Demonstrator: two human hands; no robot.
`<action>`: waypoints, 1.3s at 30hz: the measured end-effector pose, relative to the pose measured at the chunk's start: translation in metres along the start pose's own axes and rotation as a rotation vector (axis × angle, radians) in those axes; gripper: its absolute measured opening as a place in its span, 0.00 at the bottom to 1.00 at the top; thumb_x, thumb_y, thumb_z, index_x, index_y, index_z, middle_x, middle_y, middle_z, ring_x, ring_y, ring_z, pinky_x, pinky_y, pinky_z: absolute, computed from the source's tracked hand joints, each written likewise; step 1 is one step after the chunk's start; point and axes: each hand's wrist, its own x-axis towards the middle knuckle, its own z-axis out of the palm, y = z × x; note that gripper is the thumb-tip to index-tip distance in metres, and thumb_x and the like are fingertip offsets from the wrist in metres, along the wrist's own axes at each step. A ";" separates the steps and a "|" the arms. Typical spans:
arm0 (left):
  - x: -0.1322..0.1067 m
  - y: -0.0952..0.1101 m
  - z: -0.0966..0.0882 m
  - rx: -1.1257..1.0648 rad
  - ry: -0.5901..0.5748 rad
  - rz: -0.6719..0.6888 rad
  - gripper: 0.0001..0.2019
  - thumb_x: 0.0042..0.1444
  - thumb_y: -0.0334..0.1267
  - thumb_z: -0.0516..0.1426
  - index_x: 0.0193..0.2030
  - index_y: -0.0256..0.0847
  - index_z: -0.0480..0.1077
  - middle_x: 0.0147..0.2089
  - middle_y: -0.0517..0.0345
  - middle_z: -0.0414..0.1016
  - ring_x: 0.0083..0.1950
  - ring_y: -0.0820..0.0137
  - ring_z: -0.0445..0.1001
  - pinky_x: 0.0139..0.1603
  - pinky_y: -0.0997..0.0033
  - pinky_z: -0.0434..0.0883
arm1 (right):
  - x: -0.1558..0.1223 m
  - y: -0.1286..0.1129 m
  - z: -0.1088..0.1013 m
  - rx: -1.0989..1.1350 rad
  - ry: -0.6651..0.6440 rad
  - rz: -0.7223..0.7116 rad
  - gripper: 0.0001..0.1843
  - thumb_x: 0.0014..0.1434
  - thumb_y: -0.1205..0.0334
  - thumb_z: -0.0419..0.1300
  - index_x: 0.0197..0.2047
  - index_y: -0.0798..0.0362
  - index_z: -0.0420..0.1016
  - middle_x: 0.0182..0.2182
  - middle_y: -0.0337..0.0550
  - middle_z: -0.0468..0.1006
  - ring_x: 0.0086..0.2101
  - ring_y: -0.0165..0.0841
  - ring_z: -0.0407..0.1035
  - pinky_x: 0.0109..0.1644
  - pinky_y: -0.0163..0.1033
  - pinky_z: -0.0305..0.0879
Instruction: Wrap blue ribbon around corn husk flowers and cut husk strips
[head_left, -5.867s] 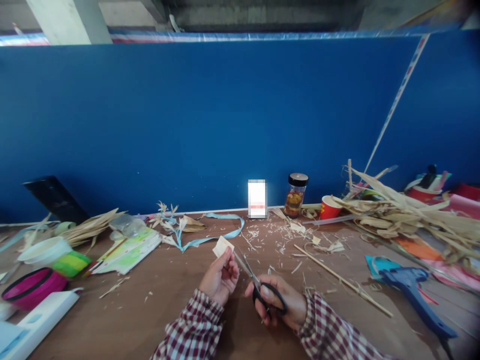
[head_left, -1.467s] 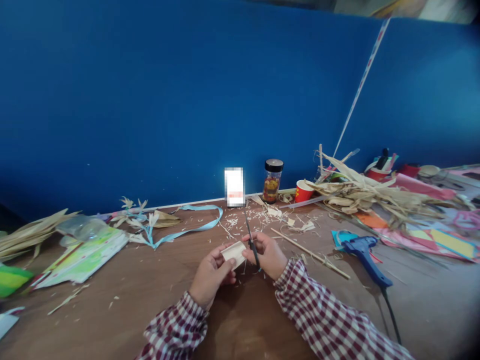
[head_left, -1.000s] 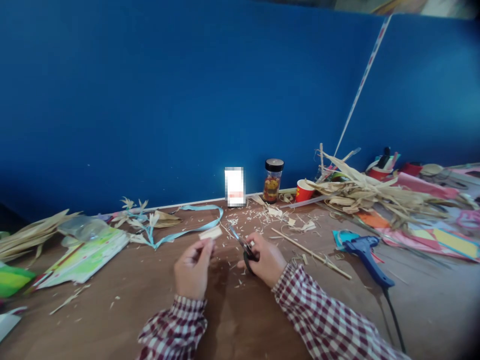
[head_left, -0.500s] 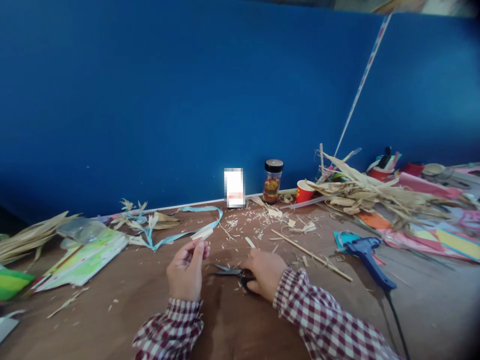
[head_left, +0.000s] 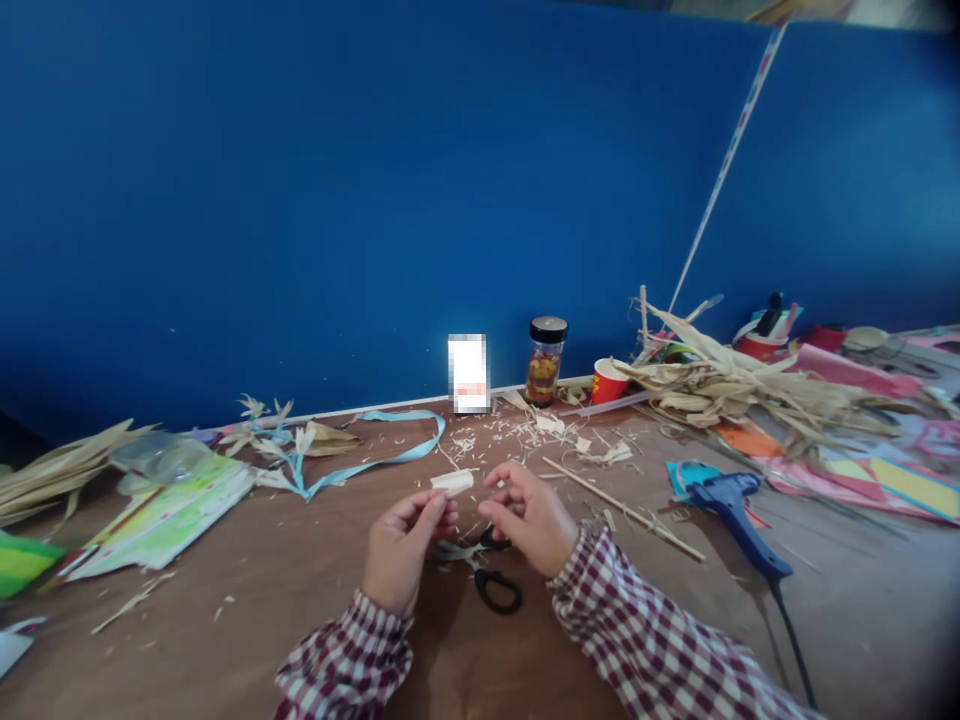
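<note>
Between the thumb and fingers of my left hand (head_left: pixel 405 548) is a small cream piece of corn husk (head_left: pixel 453 482), its far end sticking out over the table. My right hand (head_left: pixel 534 520) hovers just to the right of that piece with fingers curved and apart, holding nothing. Below the hands, black-handled scissors (head_left: pixel 498 592) lie on the table with their handles spread; the blades are partly hidden behind my left hand. Pale husk snippets (head_left: pixel 517 432) are scattered beyond the hands.
At right lies a blue glue gun (head_left: pixel 739 520), its cord running forward. A thin stick (head_left: pixel 622 510) lies nearer. Behind stand a lidded jar (head_left: pixel 544 365), a red paper cup (head_left: pixel 609 382) and a dried husk pile (head_left: pixel 735 385). Light blue ribbon (head_left: pixel 390 458) curves at left.
My right hand has let go of the scissors, which now lie on the table, and has risen beside the husk piece. My left hand has moved right with the piece.
</note>
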 end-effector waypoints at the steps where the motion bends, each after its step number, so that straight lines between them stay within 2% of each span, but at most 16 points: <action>1: -0.001 -0.001 0.001 0.005 -0.028 -0.018 0.14 0.40 0.40 0.64 0.33 0.34 0.74 0.28 0.54 0.78 0.28 0.72 0.74 0.32 0.75 0.73 | 0.000 0.000 0.001 0.068 0.001 -0.001 0.16 0.51 0.60 0.58 0.45 0.51 0.65 0.28 0.37 0.73 0.23 0.26 0.68 0.22 0.29 0.61; 4: -0.004 -0.003 0.003 0.045 -0.112 -0.026 0.12 0.41 0.40 0.64 0.32 0.35 0.75 0.28 0.54 0.78 0.29 0.72 0.75 0.33 0.74 0.73 | 0.002 0.005 0.004 0.196 -0.039 -0.005 0.18 0.50 0.61 0.60 0.45 0.51 0.66 0.32 0.39 0.75 0.26 0.27 0.69 0.23 0.28 0.61; 9: -0.008 -0.004 0.004 0.138 -0.175 -0.037 0.13 0.43 0.41 0.63 0.34 0.35 0.76 0.28 0.53 0.78 0.29 0.72 0.75 0.32 0.76 0.72 | 0.008 0.017 0.006 0.287 -0.004 0.040 0.13 0.46 0.56 0.63 0.31 0.57 0.72 0.23 0.38 0.74 0.25 0.27 0.69 0.27 0.31 0.65; 15: -0.009 -0.004 0.006 0.075 -0.092 -0.120 0.14 0.40 0.41 0.64 0.33 0.34 0.76 0.31 0.52 0.78 0.32 0.70 0.75 0.32 0.76 0.73 | 0.010 0.018 0.007 0.370 0.055 0.173 0.16 0.42 0.54 0.65 0.30 0.57 0.72 0.21 0.37 0.74 0.25 0.27 0.69 0.29 0.32 0.67; 24: -0.010 -0.001 0.011 -0.064 0.025 -0.209 0.15 0.30 0.37 0.68 0.25 0.31 0.73 0.24 0.54 0.77 0.26 0.74 0.74 0.28 0.79 0.73 | 0.009 0.019 0.009 0.404 0.082 0.189 0.16 0.41 0.56 0.66 0.30 0.57 0.71 0.21 0.37 0.75 0.26 0.28 0.71 0.29 0.32 0.68; 35: -0.012 0.000 0.013 -0.066 0.022 -0.222 0.14 0.31 0.35 0.68 0.25 0.31 0.71 0.23 0.54 0.76 0.26 0.74 0.74 0.28 0.80 0.73 | 0.007 0.010 0.011 0.381 0.114 0.194 0.16 0.40 0.56 0.66 0.28 0.57 0.70 0.20 0.37 0.74 0.24 0.29 0.71 0.30 0.35 0.69; 39: -0.013 0.003 0.015 -0.052 0.019 -0.217 0.16 0.32 0.34 0.67 0.26 0.35 0.64 0.21 0.57 0.75 0.24 0.74 0.74 0.25 0.79 0.72 | 0.006 0.008 0.011 0.380 0.123 0.177 0.18 0.41 0.59 0.66 0.34 0.54 0.64 0.20 0.34 0.73 0.23 0.29 0.71 0.27 0.34 0.68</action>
